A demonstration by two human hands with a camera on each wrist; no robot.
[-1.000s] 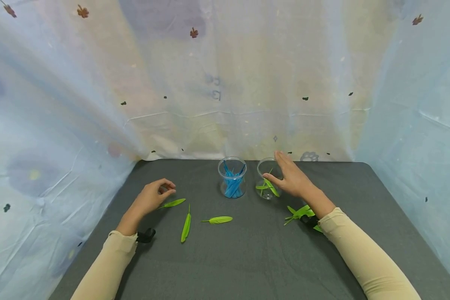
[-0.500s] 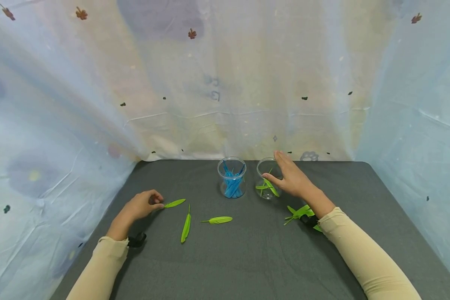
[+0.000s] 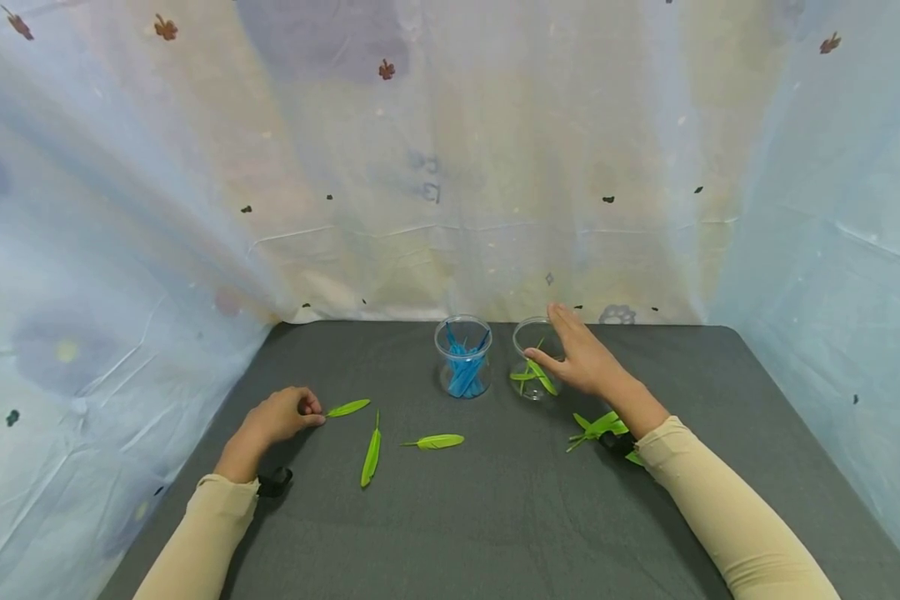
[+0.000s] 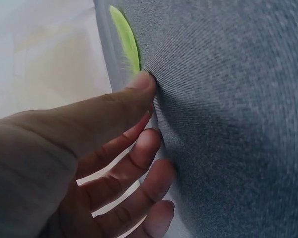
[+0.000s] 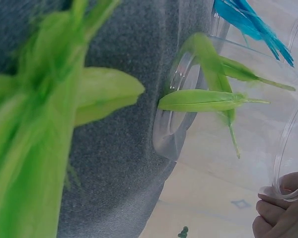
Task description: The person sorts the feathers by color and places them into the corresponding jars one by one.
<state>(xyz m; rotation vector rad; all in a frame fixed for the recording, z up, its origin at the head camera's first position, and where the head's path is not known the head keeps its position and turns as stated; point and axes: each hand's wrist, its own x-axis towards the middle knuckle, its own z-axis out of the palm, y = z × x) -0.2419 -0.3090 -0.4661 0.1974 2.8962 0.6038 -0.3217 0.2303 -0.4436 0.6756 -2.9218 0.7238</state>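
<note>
My left hand (image 3: 281,415) is low over the tabletop at left. Its thumb and forefinger pinch the quill end of a green feather (image 3: 348,407), whose vane (image 4: 125,37) points away from the thumb in the left wrist view. The other fingers curl loosely. Two more green feathers lie nearby, one lengthwise (image 3: 371,457) and one crosswise (image 3: 440,442). My right hand (image 3: 585,358) holds the rim of a clear jar (image 3: 516,343), fingers (image 5: 273,213) bent at the edge. Several green feathers (image 5: 203,100) stand in that jar.
Left of the held jar stands another clear jar (image 3: 463,356) with several blue feathers (image 3: 465,377). Beneath my right wrist lies a pile of green feathers (image 3: 598,425), partly covered by the black wrist strap. A patterned curtain (image 3: 495,167) hangs behind the dark grey table (image 3: 450,533).
My left hand has moved left and down to the quill end of the leftmost green feather and now pinches it. My right hand stays on the jar.
</note>
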